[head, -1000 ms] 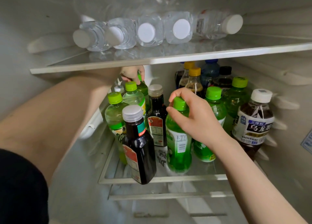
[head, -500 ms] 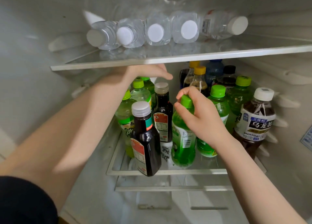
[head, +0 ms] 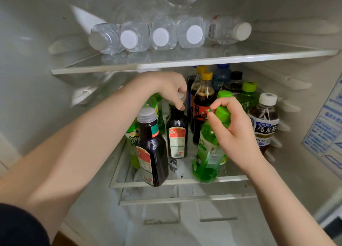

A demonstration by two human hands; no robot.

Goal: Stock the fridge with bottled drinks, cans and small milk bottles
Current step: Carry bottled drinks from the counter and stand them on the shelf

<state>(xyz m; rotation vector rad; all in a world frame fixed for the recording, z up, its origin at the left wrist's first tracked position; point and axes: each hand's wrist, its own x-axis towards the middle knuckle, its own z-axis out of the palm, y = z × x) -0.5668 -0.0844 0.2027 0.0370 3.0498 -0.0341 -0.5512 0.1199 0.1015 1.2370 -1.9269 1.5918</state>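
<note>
**Bottles taken by the cap on a crowded shelf**

At the front rim of the lower shelf [head: 231,178] a dark bottle [head: 150,153] with a grey cap stands close to the edge. Just right of it the green bottle [head: 207,153] leans a little, its base at the rim; whether it rests there or is lifted cannot be told. The right hand [head: 236,134] holds it high, fingers curled round the neck under the cap. It looks full, so it is likely fairly heavy, with a smooth thin wall that gives under a squeeze; the stiff neck is the safer hold. Behind, the left hand [head: 171,91] pinches the cap of a second dark bottle [head: 176,134], which stands upright. Whether that one is glass cannot be told, so it is best treated as breakable. Further back stand cola bottles [head: 203,101] and a tea bottle [head: 263,123]. On the upper shelf [head: 185,62] water bottles [head: 161,36] lie side by side.
</note>
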